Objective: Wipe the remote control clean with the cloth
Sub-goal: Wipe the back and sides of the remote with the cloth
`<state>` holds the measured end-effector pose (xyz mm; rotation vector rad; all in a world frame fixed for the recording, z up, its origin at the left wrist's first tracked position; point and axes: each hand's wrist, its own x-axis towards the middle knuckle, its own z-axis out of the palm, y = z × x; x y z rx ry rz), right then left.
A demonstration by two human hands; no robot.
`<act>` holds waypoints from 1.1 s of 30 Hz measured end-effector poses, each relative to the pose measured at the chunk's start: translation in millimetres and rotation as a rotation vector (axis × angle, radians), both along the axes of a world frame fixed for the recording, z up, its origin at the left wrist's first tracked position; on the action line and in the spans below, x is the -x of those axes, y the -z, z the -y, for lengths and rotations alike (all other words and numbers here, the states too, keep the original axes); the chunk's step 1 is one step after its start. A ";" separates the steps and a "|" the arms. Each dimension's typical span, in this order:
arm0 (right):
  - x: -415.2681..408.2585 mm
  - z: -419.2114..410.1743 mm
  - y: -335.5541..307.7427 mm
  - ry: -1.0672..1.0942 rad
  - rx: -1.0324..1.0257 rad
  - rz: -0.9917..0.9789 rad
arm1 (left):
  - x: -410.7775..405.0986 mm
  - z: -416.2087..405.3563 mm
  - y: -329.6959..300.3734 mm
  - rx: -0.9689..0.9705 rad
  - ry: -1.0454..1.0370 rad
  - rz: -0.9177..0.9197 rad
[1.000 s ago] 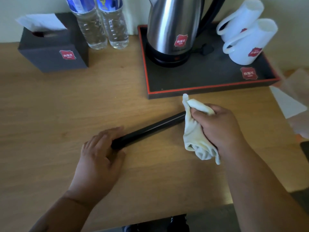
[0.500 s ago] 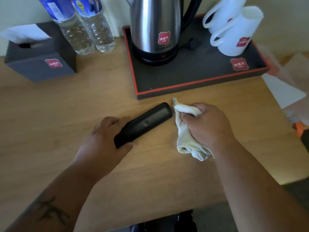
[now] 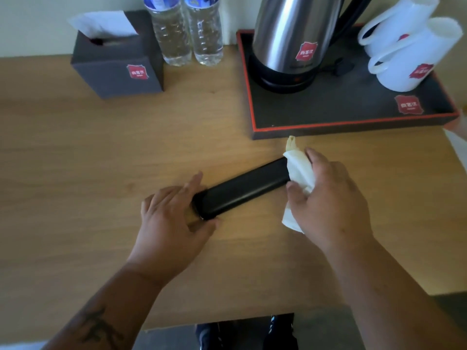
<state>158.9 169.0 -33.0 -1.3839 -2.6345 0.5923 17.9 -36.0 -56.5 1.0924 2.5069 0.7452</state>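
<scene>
Half a second ago the cloth (image 3: 299,173) was just beside the far right end of the remote control (image 3: 242,190) and did not cover it; now the cloth is wrapped over that end, so a new wiping stroke seems to begin from the tip. The remote control also shows a smooth plain side now, where before a button could be seen, so it was probably turned over, and I judge that a side not yet cleaned is the one in work. The remote control lies slanted on the wooden table (image 3: 75,173), its near end at the left and its far end at the right. The left hand (image 3: 174,223) holds the near left end, the fingers lying together over the top and the thumb against the near side, so the remote control cannot slide. The right hand (image 3: 328,200) is closed around the bunched cloth and pinches the end of the remote control through it between thumb and fingers. Far behind, the tray (image 3: 328,128) with the kettle (image 3: 290,41) and two white cups (image 3: 409,51) stands near the cloth, and its front edge is the closest obstacle if the hand pushes far. The tissue box (image 3: 116,61) and two water bottles (image 3: 189,34) stand well apart at the far left. The table between the two hands is free, so a stroke toward the left hand meets nothing.
</scene>
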 end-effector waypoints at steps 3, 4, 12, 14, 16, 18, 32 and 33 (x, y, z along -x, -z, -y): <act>7.4 15.1 1.1 -0.011 0.009 -0.016 | -2.3 8.8 4.2 -0.081 -0.066 0.006; 10.5 25.1 0.7 -0.030 0.021 -0.024 | -3.6 8.0 4.8 -0.098 -0.083 -0.004; 35.7 82.8 -7.0 -0.491 0.191 -0.040 | -0.7 7.8 14.4 -0.150 -0.111 -0.002; 39.9 72.0 -14.7 -0.505 0.229 -0.044 | 0.5 10.7 8.6 -0.206 -0.139 0.104; 41.4 54.7 -23.3 -0.330 0.272 -0.158 | 2.4 12.4 -1.3 -0.306 -0.199 0.272; 41.9 41.2 -29.8 -0.170 0.385 -0.280 | 2.7 9.4 -12.9 -0.419 -0.229 0.377; 49.7 23.7 -29.6 -0.558 -0.018 0.117 | -6.8 -27.2 -20.0 -0.584 -0.456 0.648; 51.7 22.6 -30.3 -0.568 -0.064 0.118 | -5.7 -27.0 -22.5 -0.582 -0.446 0.671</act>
